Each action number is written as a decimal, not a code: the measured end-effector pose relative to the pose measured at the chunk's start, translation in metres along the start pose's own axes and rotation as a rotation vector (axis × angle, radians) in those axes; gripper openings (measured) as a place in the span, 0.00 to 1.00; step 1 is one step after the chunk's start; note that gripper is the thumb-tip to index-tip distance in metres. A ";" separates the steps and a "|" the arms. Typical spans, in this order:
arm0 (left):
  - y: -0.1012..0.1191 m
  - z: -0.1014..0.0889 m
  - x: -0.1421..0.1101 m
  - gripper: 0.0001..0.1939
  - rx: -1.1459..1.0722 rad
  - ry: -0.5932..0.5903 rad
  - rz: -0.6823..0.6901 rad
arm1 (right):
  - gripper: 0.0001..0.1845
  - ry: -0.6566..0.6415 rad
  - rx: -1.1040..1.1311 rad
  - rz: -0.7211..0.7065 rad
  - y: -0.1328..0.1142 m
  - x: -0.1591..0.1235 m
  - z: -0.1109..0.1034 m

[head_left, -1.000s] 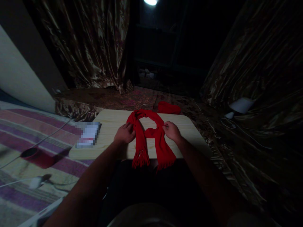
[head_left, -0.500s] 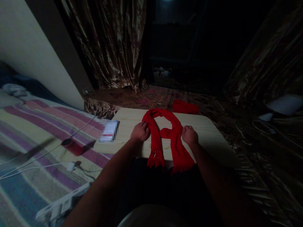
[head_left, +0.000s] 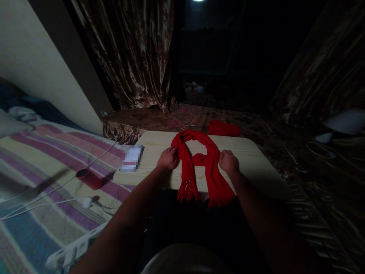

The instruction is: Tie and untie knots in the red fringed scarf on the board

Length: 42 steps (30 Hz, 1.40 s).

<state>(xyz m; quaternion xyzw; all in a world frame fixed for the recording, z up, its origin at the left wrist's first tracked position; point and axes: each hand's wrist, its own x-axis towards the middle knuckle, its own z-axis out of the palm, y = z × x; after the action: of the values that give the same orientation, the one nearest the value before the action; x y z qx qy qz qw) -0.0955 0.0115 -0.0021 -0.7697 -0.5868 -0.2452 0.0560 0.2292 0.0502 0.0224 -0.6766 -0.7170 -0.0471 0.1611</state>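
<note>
A red fringed scarf lies in a loop on a pale wooden board, both tasselled ends hanging over the near edge. My left hand is closed on the scarf's left strand. My right hand is closed on the right strand, beside a short piece that crosses between the two strands. A second red cloth lies just beyond the board's far edge.
A small blurred card or packet rests at the board's left corner. On the striped bedding to the left are a dark red cup, white cables and a charger. Patterned curtains hang behind; a white lamp-like object stands at right.
The view swung left over the last second, revealing more bedding. Both hands stay closed on the scarf's strands with hardly any movement.
</note>
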 end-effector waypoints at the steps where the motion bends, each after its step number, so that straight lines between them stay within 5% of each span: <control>1: 0.000 0.000 0.000 0.27 -0.004 0.002 -0.002 | 0.17 -0.005 -0.004 0.003 0.000 0.000 0.000; 17: 0.005 -0.002 0.002 0.23 -0.102 -0.001 -0.111 | 0.17 -0.031 -0.040 0.005 0.000 0.001 0.000; 19: 0.008 -0.003 0.003 0.25 -0.153 0.033 -0.217 | 0.18 -0.030 -0.042 0.010 0.000 0.001 0.001; 23: 0.016 -0.006 0.011 0.30 -0.209 0.139 -0.642 | 0.17 0.008 -0.036 0.013 0.001 0.001 0.005; 26: 0.022 -0.006 0.017 0.27 -0.237 0.117 -0.774 | 0.16 0.030 -0.027 0.013 0.002 0.002 0.007; 42: 0.034 -0.013 0.017 0.29 -0.196 0.014 -0.673 | 0.16 -0.007 -0.051 0.019 -0.002 -0.001 0.002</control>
<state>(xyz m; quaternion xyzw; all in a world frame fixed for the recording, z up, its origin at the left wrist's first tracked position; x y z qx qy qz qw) -0.0651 0.0113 0.0235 -0.5330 -0.7810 -0.3105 -0.0982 0.2267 0.0499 0.0202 -0.6873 -0.7098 -0.0617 0.1415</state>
